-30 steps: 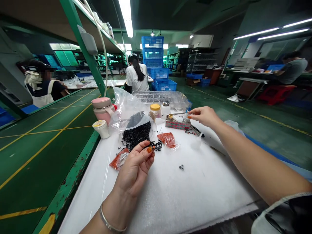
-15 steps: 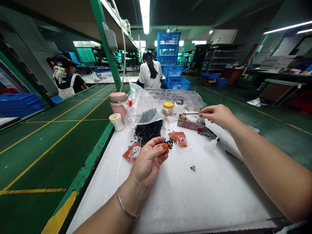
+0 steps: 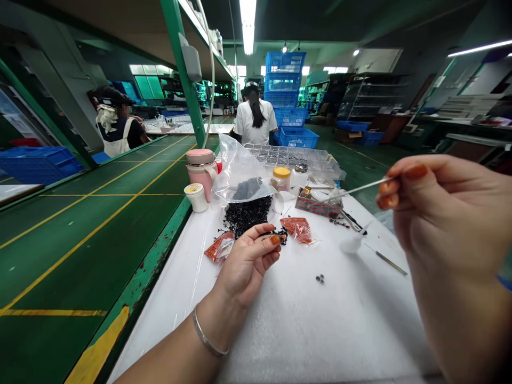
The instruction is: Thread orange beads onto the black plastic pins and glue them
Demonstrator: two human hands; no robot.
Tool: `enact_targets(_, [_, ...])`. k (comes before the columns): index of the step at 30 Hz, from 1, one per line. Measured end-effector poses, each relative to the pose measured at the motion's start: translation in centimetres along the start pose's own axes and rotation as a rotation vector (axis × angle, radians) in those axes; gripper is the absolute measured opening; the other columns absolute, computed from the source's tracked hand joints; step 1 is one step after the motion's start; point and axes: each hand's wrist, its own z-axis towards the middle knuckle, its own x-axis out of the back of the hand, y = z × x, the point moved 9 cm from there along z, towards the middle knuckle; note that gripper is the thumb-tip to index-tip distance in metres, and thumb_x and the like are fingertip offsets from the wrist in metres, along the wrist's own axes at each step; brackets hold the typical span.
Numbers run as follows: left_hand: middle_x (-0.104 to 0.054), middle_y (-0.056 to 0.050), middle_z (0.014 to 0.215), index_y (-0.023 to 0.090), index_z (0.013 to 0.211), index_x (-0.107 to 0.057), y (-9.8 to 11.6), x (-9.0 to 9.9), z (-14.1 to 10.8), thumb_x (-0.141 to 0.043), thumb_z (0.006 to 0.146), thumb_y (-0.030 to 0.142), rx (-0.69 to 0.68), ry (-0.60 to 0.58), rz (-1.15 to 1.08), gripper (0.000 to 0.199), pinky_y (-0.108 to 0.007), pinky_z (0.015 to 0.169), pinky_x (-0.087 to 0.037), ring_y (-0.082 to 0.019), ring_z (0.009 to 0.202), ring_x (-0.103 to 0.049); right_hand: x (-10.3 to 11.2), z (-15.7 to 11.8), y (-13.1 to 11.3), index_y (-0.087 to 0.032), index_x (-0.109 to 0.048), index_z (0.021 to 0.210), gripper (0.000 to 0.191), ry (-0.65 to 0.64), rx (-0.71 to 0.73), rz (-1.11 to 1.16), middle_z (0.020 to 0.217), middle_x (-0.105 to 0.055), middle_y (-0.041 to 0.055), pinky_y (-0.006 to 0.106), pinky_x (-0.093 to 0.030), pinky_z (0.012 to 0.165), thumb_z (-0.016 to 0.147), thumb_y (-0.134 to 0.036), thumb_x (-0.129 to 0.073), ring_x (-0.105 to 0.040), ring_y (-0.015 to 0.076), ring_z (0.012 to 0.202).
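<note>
My left hand (image 3: 250,261) is raised over the white work surface, thumb and index finger pinched on what looks like a small black part, mostly hidden by the fingertips. Behind those fingers lies a heap of black small parts (image 3: 248,216). My right hand (image 3: 444,213), close to the camera and slightly blurred, grips a thin pale rod (image 3: 360,188) between thumb and fingers. Leftward and down, the rod points towards a patterned red-and-green box (image 3: 318,205) with a small brass-coloured piece on it. Two bags of orange bits (image 3: 298,229) flank the heap.
Several small grey rings (image 3: 320,279) lie mid-table. A thin-handled tool (image 3: 391,262) and a white squeeze bottle (image 3: 352,242) are on the right. Behind stand a yellow-lidded jar (image 3: 281,178), a pink flask (image 3: 201,170), a white tub (image 3: 196,197) and a compartment tray (image 3: 296,154). Two people sit farther off.
My right hand has come from the patterned box towards the camera and right, bringing the thin rod with it. The left hand keeps its pinch. The view has shifted slightly.
</note>
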Motion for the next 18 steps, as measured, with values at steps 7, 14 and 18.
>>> enact_targets(7, [-0.069, -0.002, 0.079, 0.014, 0.098, -0.062, -0.2, 0.1, 0.1, -0.072, 0.073, 0.003, 0.0, -0.009, -0.002, 0.029, -0.015, 0.061, -0.054, -0.007, 0.065, -0.065, -1.8, -4.2, 1.6, -0.024, -0.077, 0.075, 0.006, -0.072, -0.203, 0.022, 0.061, -0.064, -0.0001, 0.027, -0.043, 0.043, 0.08, -0.026, -0.074, -0.057, 0.0134, 0.051])
enact_targets(14, [-0.067, -0.001, 0.076, 0.015, 0.098, -0.063, -0.1, 0.1, 0.1, -0.073, 0.072, 0.004, 0.003, -0.006, -0.004, 0.029, -0.015, 0.061, -0.054, -0.008, 0.064, -0.064, -2.1, -4.5, 2.6, -0.024, -0.077, 0.077, 0.004, -0.12, -0.238, 0.026, 0.064, -0.066, -0.0001, 0.028, -0.045, 0.045, 0.079, -0.027, -0.075, -0.057, 0.013, 0.053])
enact_targets(18, [-0.068, -0.002, 0.078, 0.015, 0.099, -0.063, -0.2, 0.2, 0.1, -0.074, 0.072, 0.004, -0.001, -0.002, 0.001, 0.031, -0.016, 0.062, -0.054, -0.008, 0.064, -0.065, -2.0, -4.6, 2.4, -0.024, -0.077, 0.076, 0.005, -0.101, -0.228, 0.019, 0.063, -0.066, 0.0002, 0.028, -0.044, 0.045, 0.079, -0.028, -0.075, -0.057, 0.0135, 0.052])
